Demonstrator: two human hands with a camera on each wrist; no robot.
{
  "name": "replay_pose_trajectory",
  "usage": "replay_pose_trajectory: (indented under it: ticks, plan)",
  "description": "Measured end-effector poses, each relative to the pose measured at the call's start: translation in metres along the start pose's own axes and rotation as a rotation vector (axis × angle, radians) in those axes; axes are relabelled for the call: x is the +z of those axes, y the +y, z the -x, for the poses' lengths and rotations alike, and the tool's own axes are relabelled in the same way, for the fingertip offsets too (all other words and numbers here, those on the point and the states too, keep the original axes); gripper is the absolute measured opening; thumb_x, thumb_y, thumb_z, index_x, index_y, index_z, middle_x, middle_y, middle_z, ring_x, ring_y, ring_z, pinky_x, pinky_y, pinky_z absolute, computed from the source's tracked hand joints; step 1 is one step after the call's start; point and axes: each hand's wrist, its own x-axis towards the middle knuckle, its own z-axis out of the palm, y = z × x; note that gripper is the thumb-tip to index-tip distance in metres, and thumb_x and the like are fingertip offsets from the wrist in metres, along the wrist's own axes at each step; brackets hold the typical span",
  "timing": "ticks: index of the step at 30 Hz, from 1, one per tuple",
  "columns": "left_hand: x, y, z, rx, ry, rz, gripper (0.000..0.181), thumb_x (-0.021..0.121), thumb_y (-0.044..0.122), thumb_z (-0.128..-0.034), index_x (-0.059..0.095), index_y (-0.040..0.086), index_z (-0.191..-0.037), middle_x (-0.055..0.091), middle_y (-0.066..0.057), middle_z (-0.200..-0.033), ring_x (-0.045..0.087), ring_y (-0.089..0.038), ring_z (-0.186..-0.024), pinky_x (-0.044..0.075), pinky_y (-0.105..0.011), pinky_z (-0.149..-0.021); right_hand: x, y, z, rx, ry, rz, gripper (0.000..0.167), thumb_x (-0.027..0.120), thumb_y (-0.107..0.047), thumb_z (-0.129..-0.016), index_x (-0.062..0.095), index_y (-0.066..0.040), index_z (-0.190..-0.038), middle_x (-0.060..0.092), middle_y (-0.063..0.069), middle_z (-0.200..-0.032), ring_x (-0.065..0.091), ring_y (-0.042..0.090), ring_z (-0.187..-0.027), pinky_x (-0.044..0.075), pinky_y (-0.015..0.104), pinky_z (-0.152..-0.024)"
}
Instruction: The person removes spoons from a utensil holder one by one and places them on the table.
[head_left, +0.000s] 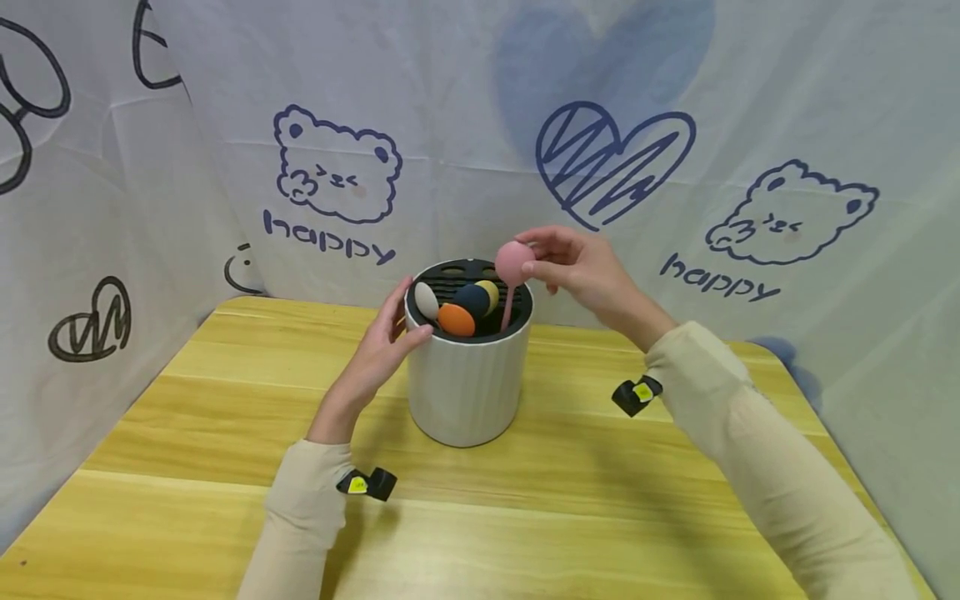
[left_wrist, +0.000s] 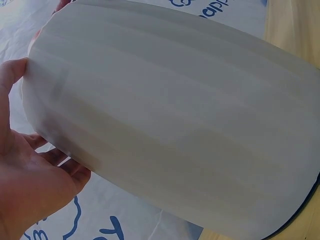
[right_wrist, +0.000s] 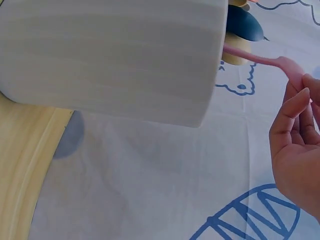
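A white ribbed utensil holder [head_left: 463, 392] stands upright on the table with a black slotted insert [head_left: 442, 287] in its top. My left hand [head_left: 377, 354] grips its upper left side, thumb near the front of the rim; the left wrist view shows the fingers partly hidden along the wall. My right hand [head_left: 581, 262] pinches the round head of a pink spoon [head_left: 513, 264], whose thin handle reaches down into the holder's right side. Beside it, orange [head_left: 457, 319], dark blue [head_left: 472, 300], yellow [head_left: 490, 293] and grey-white [head_left: 426, 300] rounded utensil heads stick up; their handles are hidden.
The yellow wooden table [head_left: 525, 525] lies under the holder. Behind and at both sides hangs a white cloth [head_left: 450, 100] printed with bears and hearts. Small black wrist devices [head_left: 636, 395] sit at both cuffs.
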Motion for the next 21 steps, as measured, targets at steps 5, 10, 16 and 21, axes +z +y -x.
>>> replay_pose_trajectory:
  ticks: [5, 10, 16, 21]
  plan:
    - [-0.0010, 0.0002, -0.0001, 0.003, 0.006, -0.001, 0.075, 0.054, 0.021, -0.0936, 0.013, 0.010, -0.156, 0.015, -0.009, -0.159, 0.018, -0.024, -0.144, 0.013, -0.044, -0.116, -0.0020, -0.0042, -0.0015, 0.011, 0.035, 0.006, 0.036, 0.066, -0.005, -0.091, 0.062, 0.001, -0.126, 0.064, 0.014, -0.113, 0.055, 0.024, -0.088, 0.046, 0.023, -0.063]
    - [-0.0017, -0.0011, -0.0004, 0.003, 0.009, -0.002, 0.076, 0.055, 0.022, -0.0937, 0.012, 0.009, -0.156, 0.014, -0.009, -0.160, 0.017, -0.024, -0.144, 0.013, -0.044, -0.116, -0.0040, -0.0063, -0.0017, 0.035, 0.046, 0.013, 0.040, 0.066, -0.001, -0.088, 0.060, 0.001, -0.128, 0.064, 0.017, -0.114, 0.056, 0.021, -0.092, 0.046, 0.023, -0.063]
    - [-0.0014, -0.0040, -0.0013, 0.003, 0.002, -0.002, 0.076, 0.055, 0.021, -0.0942, 0.012, 0.009, -0.156, 0.014, -0.009, -0.160, 0.018, -0.024, -0.144, 0.014, -0.044, -0.116, -0.0068, -0.0033, -0.0020, 0.034, 0.088, -0.047, 0.043, 0.069, 0.001, -0.085, 0.061, 0.002, -0.127, 0.064, 0.014, -0.112, 0.056, 0.020, -0.093, 0.046, 0.024, -0.065]
    - [-0.0002, -0.0020, -0.0021, 0.021, -0.003, -0.003, 0.077, 0.056, 0.021, -0.0941, 0.011, 0.008, -0.156, 0.014, -0.011, -0.160, 0.017, -0.026, -0.144, 0.014, -0.045, -0.116, -0.0099, -0.0057, -0.0022, -0.042, 0.129, -0.084, 0.044, 0.071, 0.003, -0.084, 0.061, 0.005, -0.126, 0.066, 0.009, -0.105, 0.057, 0.019, -0.089, 0.048, 0.023, -0.064]
